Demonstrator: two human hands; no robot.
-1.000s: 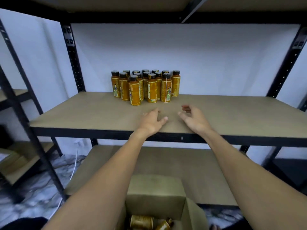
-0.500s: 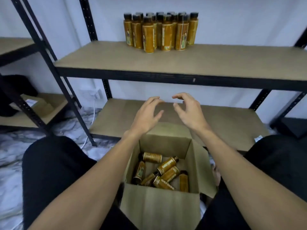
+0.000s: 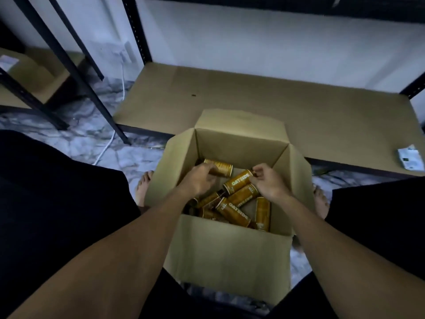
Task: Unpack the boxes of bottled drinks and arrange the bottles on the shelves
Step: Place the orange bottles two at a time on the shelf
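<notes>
Your left grip (image 3: 200, 180) and right grip (image 3: 269, 183) have come down into the box (image 3: 230, 249), the left closing round the far bottle (image 3: 222, 168), the right pinching the OATSIDE bottle (image 3: 238, 182) by its neck: next pair nearly secured.

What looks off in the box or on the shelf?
Bottles lie jumbled on their sides in the box. A white paper scrap sits near the lower shelf's right front edge. No spill or damage visible.

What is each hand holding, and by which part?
Left hand grips the rear bottle at its left end; right hand pinches the slanted bottle at its cap end. Both lie in the box.
</notes>
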